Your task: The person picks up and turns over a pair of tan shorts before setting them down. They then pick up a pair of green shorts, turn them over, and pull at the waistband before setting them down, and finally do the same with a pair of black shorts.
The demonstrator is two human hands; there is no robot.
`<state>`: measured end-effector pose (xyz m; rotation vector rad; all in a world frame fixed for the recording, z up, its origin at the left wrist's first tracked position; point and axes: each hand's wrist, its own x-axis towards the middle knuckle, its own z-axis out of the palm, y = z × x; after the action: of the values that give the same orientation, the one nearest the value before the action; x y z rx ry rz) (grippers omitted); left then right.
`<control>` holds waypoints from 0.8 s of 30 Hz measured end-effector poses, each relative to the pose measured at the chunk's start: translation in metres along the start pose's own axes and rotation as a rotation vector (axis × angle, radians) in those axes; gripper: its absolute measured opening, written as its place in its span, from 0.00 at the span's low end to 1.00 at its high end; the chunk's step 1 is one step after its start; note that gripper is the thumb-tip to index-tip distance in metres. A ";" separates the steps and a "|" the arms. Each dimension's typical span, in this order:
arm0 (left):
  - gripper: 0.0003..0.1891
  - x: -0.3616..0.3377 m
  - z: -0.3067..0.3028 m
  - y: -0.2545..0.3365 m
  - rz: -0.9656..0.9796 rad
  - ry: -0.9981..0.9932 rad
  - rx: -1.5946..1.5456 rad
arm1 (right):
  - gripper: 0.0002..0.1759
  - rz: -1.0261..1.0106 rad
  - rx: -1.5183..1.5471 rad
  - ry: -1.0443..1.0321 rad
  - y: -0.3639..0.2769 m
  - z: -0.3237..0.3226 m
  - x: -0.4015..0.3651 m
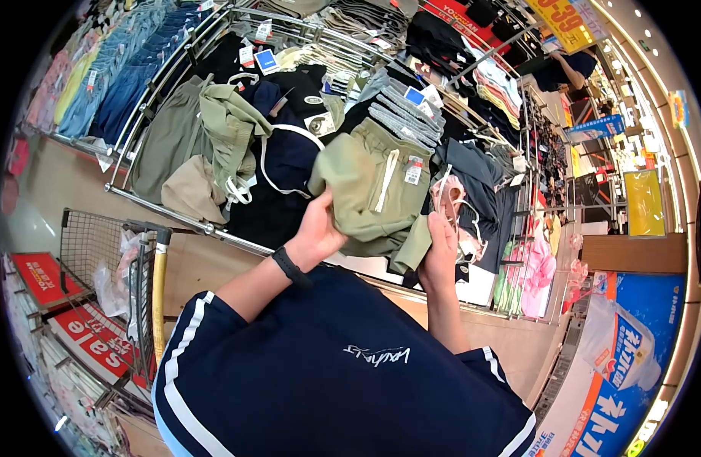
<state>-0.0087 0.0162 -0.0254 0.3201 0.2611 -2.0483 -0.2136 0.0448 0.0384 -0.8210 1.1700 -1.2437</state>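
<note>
Olive green trousers (369, 186) with a white drawstring and a paper tag are held up between my two hands at the rack's front edge. On their left side my left hand (317, 232) grips the cloth, a dark band on its wrist. The fingers of my right hand (440, 247) pinch the lower right part of the same trousers. Behind them lie folded grey knit garments (407, 114). Other green trousers (230, 126) and a navy garment with white trim (286, 161) lie to the left.
A metal rail (168, 209) edges the display. At the left stands a wire shopping cart (99, 236) with a yellow handle. Jeans (122, 68) hang at the back left. Pink clothing (533, 266) and a blue printed box (643, 335) are at the right. A person (567, 70) stands farther back.
</note>
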 end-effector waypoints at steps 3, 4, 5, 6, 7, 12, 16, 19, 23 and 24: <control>0.26 -0.006 0.011 -0.010 -0.172 -0.082 -0.022 | 0.15 -0.060 -0.072 0.019 0.004 0.000 -0.001; 0.26 0.001 0.002 -0.011 -0.207 -0.082 0.040 | 0.15 -0.053 -0.066 0.012 0.005 0.002 -0.003; 0.26 0.010 -0.012 -0.011 -0.243 -0.080 0.102 | 0.14 -0.044 -0.060 0.007 0.004 0.003 -0.006; 0.27 0.010 -0.008 -0.010 -0.281 -0.077 0.163 | 0.14 -0.033 -0.055 0.002 0.005 0.004 -0.010; 0.26 0.005 -0.002 -0.009 -0.189 -0.097 0.241 | 0.13 0.001 -0.009 -0.082 0.014 -0.010 -0.013; 0.27 -0.002 -0.001 -0.013 -0.190 -0.341 0.138 | 0.18 0.679 0.212 -0.296 0.095 -0.032 -0.008; 0.30 0.007 -0.007 -0.029 -0.212 -0.425 0.133 | 0.28 0.664 0.679 -0.565 0.089 -0.034 0.018; 0.33 0.005 0.009 -0.026 -0.243 -0.456 0.162 | 0.26 0.522 0.495 -0.443 0.082 -0.020 0.012; 0.29 -0.010 0.024 -0.006 -0.108 -0.314 0.379 | 0.23 0.617 0.522 -0.480 0.048 -0.006 0.010; 0.27 -0.012 0.029 -0.005 -0.044 -0.248 0.488 | 0.23 0.590 0.479 -0.506 0.043 -0.005 0.012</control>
<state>-0.0105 0.0193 0.0057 0.3528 -0.3938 -2.1531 -0.2075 0.0416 -0.0063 -0.3503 0.5923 -0.7124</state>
